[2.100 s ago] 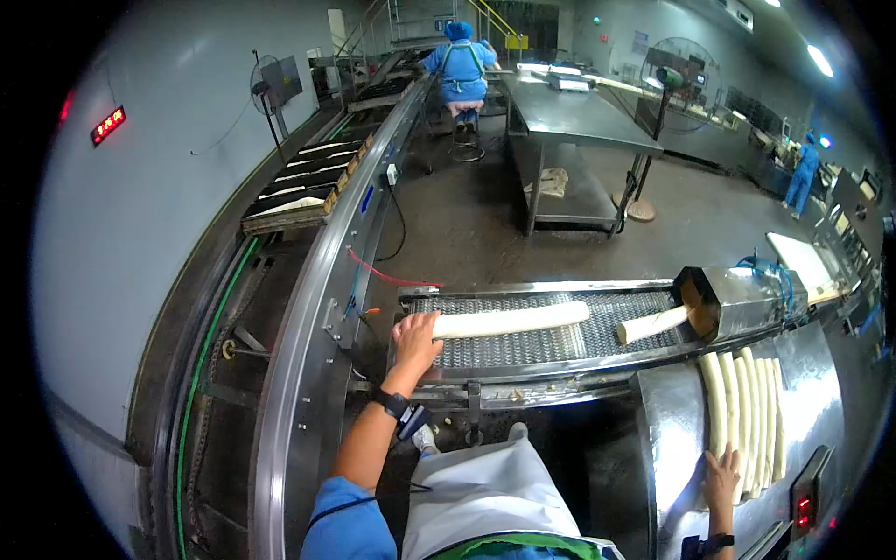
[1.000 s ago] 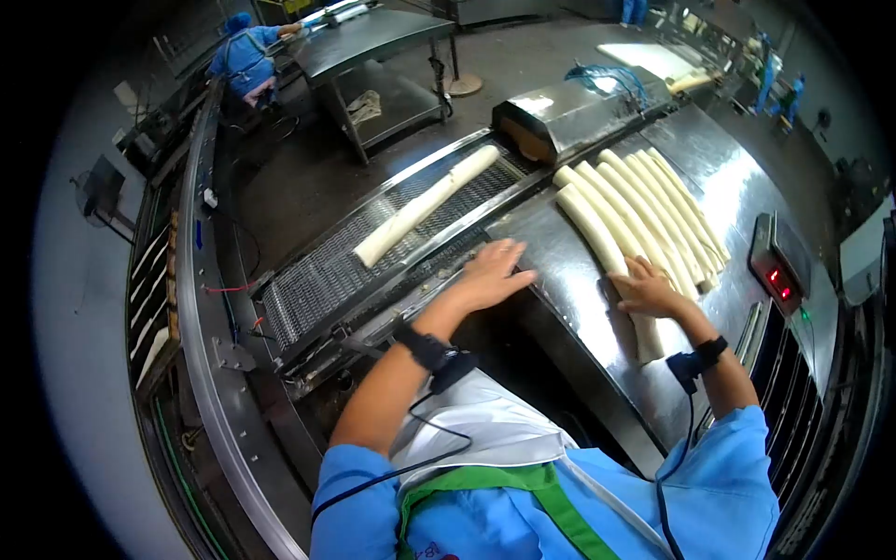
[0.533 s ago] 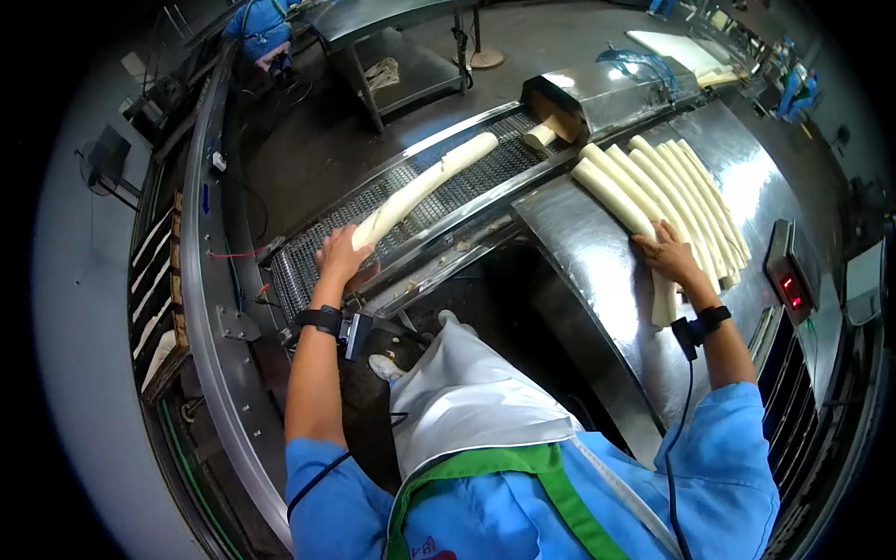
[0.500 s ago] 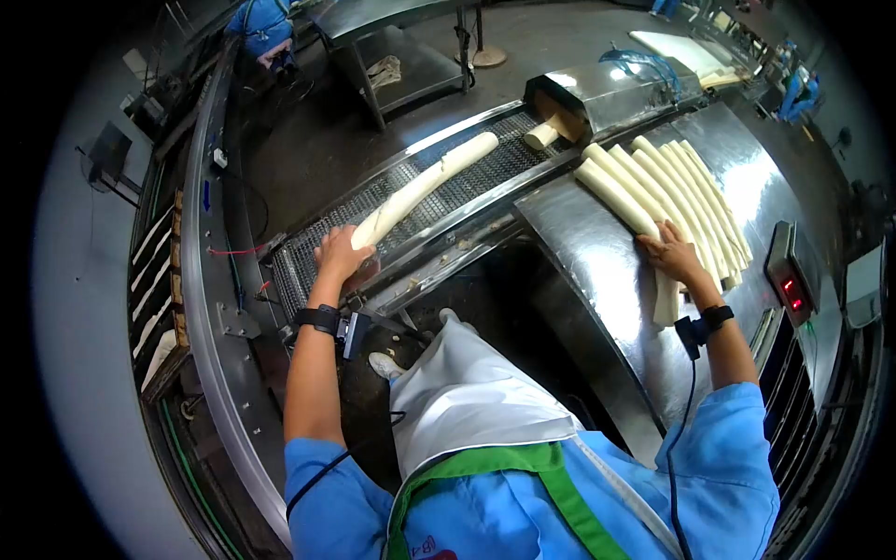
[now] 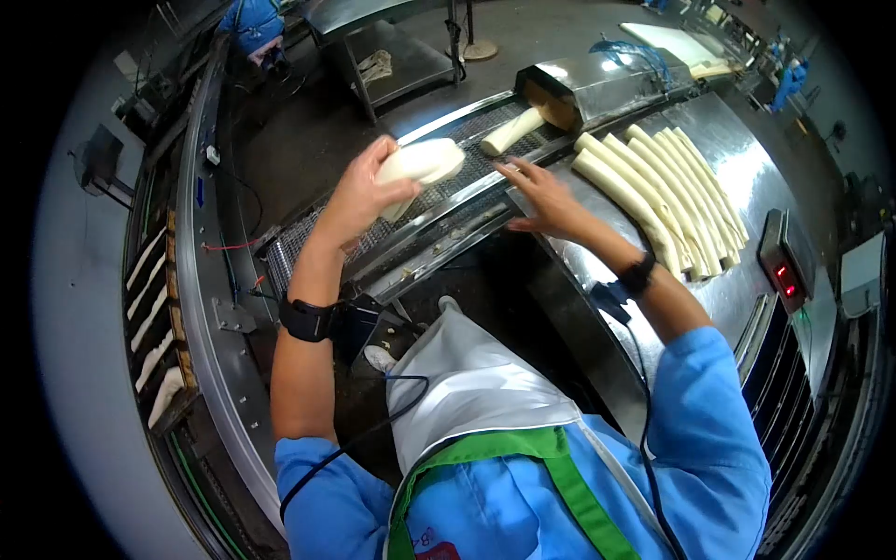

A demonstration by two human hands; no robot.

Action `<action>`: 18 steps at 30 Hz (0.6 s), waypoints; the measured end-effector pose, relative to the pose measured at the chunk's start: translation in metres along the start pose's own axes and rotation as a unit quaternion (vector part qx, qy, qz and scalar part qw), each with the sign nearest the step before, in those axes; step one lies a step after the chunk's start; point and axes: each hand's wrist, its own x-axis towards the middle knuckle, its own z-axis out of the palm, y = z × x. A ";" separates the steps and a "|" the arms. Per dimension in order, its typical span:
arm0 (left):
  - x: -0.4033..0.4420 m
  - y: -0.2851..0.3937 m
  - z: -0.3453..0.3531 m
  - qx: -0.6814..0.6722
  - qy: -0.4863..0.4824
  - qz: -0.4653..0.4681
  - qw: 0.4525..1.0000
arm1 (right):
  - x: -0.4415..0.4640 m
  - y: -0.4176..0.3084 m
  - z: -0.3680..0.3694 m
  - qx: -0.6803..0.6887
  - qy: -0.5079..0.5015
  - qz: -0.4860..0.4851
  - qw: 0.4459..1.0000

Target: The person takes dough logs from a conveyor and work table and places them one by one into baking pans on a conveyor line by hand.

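My left hand (image 5: 366, 191) is wrapped round one end of a pale dough roll (image 5: 425, 166), raised above the mesh conveyor belt (image 5: 313, 231). The roll points toward the camera, so its length is foreshortened and slightly blurred. Fingers spread, my right hand (image 5: 549, 201) hovers with nothing in it between the belt and the steel table (image 5: 597, 271). Another dough roll (image 5: 513, 132) lies on the belt at the machine's opening. Several long dough rolls (image 5: 644, 201) rest side by side on the table, to the right of my right hand.
A metal housing (image 5: 607, 89) covers the belt's far end. A scale with red digits (image 5: 787, 266) stands at the table's right. Long metal rail (image 5: 191, 243) runs along the left. A steel shelf table (image 5: 397, 70) and a person in blue (image 5: 252, 28) are farther back.
My left hand has lifted the dough roll off the belt and tilted it up. My right hand has left the rolls on the table and moved left toward the belt. Another roll has advanced from the opening.
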 end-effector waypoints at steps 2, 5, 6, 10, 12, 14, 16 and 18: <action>0.009 0.036 0.012 -0.090 -0.013 0.017 0.996 | 0.033 -0.009 0.019 0.113 0.132 -0.032 0.984; 0.013 0.064 0.020 -0.201 -0.021 0.036 0.979 | 0.047 -0.018 0.000 0.368 0.116 0.023 0.922; 0.013 0.072 0.021 -0.200 -0.027 0.035 0.979 | 0.039 -0.016 -0.012 0.425 0.075 0.055 0.900; 0.031 0.071 0.026 -0.355 0.022 -0.030 0.934 | -0.025 -0.008 -0.068 0.433 0.062 0.054 0.898; 0.046 0.053 0.040 -0.427 -0.033 -0.123 0.895 | -0.060 0.007 -0.090 0.485 -0.004 0.085 0.870; 0.064 0.019 0.071 -0.495 -0.109 -0.171 0.845 | -0.092 0.031 -0.098 0.501 -0.052 0.168 0.847; 0.077 -0.012 0.111 -0.550 -0.114 -0.235 0.793 | -0.127 0.092 -0.089 0.368 -0.181 0.302 0.861; 0.077 -0.040 0.134 -0.507 -0.067 -0.269 0.817 | -0.164 0.124 -0.055 -0.022 -0.097 0.373 0.922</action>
